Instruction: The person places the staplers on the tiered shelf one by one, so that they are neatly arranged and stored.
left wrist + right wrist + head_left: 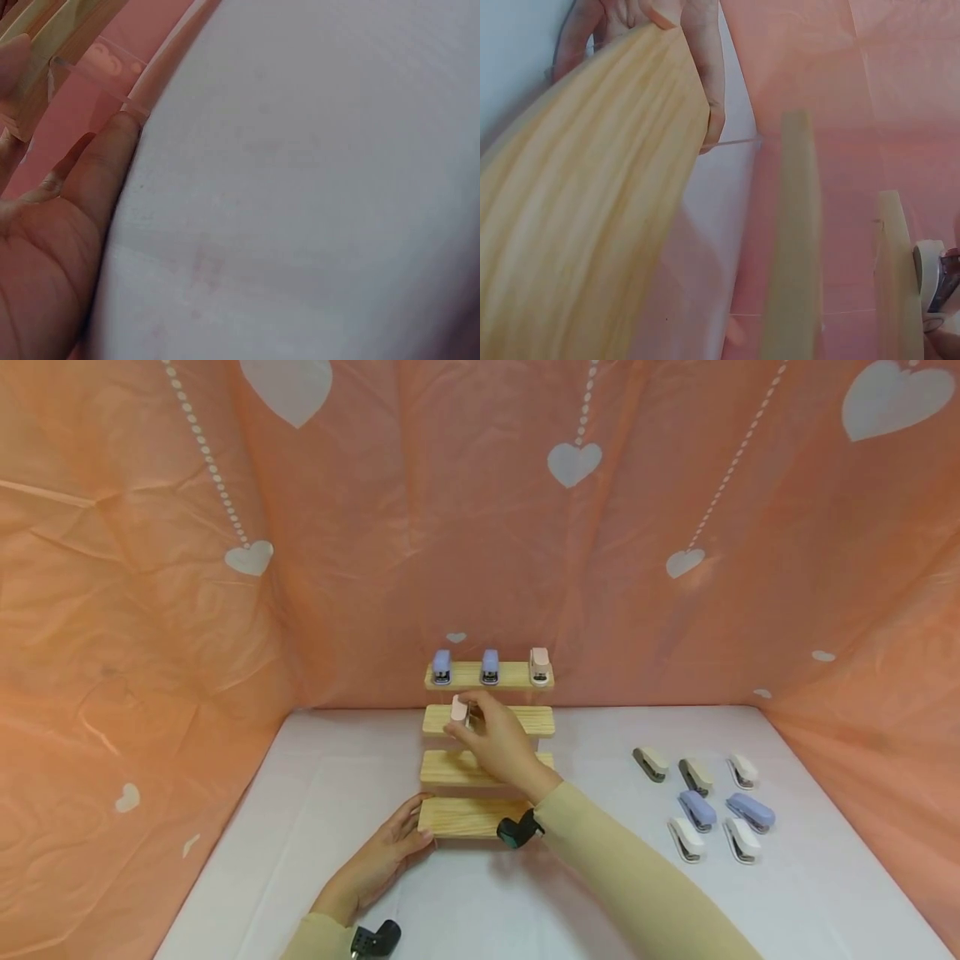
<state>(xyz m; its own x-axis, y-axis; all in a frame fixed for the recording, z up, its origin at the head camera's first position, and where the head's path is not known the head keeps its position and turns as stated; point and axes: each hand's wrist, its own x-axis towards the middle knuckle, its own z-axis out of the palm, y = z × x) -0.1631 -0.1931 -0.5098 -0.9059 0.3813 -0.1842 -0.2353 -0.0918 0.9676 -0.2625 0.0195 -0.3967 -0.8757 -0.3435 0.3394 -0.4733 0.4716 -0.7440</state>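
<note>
Head view: right hand [501, 742] pinches the pink mini stapler [458, 711] at the second-highest wooden shelf [536, 721]; left hand [381, 862] grips the lowest shelf [461, 818], presumably for stability. Left wrist: grip partly cropped. Right wrist: stapler beside a shelf edge.

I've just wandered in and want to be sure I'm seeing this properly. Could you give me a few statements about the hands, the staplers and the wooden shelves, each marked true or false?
1. The right hand holds a pale pink stapler. True.
2. Four staplers stand on the top shelf. False: there are three, two lilac-blue staplers and one pink stapler.
3. The left hand holds the left end of the lowest shelf. True.
4. The loose staplers lie left of the shelves. False: they lie to the right, on the white table.
5. Two of the loose staplers are lilac-blue. True.
</note>
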